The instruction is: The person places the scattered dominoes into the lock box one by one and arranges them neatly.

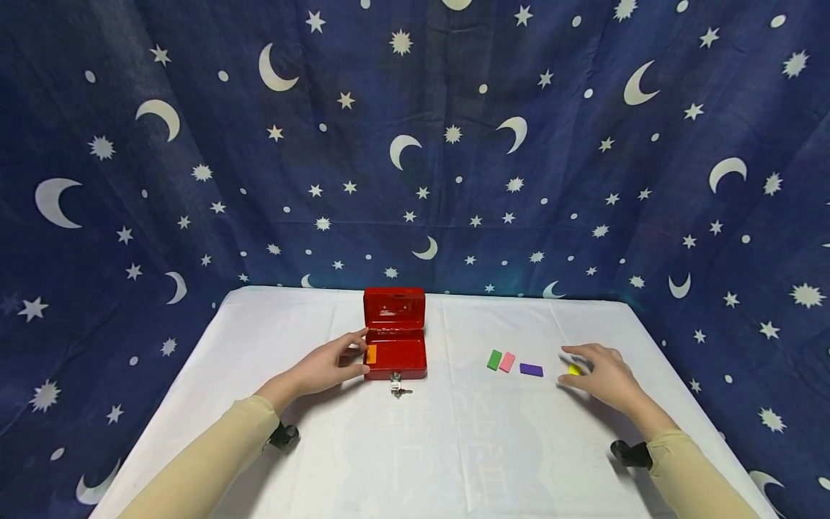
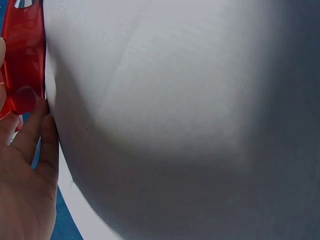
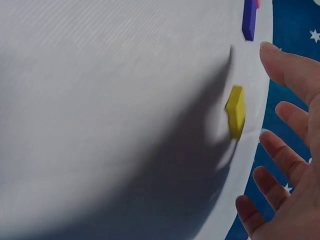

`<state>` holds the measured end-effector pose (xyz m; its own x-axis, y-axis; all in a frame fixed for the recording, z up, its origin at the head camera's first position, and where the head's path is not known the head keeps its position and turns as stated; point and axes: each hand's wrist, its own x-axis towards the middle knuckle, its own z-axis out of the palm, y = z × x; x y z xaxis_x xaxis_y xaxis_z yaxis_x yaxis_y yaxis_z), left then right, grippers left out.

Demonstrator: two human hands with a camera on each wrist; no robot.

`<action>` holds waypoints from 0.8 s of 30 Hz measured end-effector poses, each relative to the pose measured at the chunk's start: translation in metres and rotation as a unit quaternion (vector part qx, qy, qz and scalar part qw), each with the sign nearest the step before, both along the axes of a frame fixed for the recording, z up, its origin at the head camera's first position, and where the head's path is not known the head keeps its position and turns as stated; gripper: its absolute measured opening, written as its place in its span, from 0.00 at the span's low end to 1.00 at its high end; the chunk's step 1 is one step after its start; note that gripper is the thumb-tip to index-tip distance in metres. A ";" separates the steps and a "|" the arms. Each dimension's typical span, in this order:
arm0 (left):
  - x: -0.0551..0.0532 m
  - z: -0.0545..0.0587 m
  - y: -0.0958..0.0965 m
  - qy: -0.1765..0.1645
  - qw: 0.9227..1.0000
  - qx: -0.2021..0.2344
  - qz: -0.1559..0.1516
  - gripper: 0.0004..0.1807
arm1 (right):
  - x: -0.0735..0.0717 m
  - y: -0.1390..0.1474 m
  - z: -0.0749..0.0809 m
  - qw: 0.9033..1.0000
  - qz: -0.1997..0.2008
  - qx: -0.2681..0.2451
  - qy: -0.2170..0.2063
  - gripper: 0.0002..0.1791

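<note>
Head view, left to right: the left hand [image 1: 332, 365], fingers loosely extended, touches the left side of a red box [image 1: 405, 353], its lid raised at the far edge; an orange block [image 1: 372, 354] lies inside at left, and keys [image 1: 400, 391] are at the near side. Rightward on the white table [image 1: 447, 447] lie green [image 1: 495, 360], pink [image 1: 507, 362], purple [image 1: 531, 370] and yellow [image 1: 574, 369] blocks, the last beside the right hand [image 1: 608, 376], whose fingers are spread and grip nothing.

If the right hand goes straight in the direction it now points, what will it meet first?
The right hand would probably meet the yellow block, seen between its thumb and fingers; the purple block lies farther along. Hand height is unclear.
</note>
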<state>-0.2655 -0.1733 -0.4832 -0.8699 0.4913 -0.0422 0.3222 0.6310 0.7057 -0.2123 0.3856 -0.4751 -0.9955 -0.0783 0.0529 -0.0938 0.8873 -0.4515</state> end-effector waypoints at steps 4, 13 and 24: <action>0.000 0.000 0.001 -0.004 1.000 0.000 0.001 0.23 | 0.005 0.008 -0.004 1.000 -0.012 0.012 -0.004 0.43; -0.001 -0.001 0.000 0.000 1.000 0.004 -0.002 0.23 | 0.011 0.021 -0.014 0.999 -0.040 -0.004 -0.037 0.46; -0.001 -0.001 0.000 0.004 1.000 0.003 -0.005 0.23 | 0.018 0.022 -0.018 0.996 -0.048 -0.061 -0.031 0.41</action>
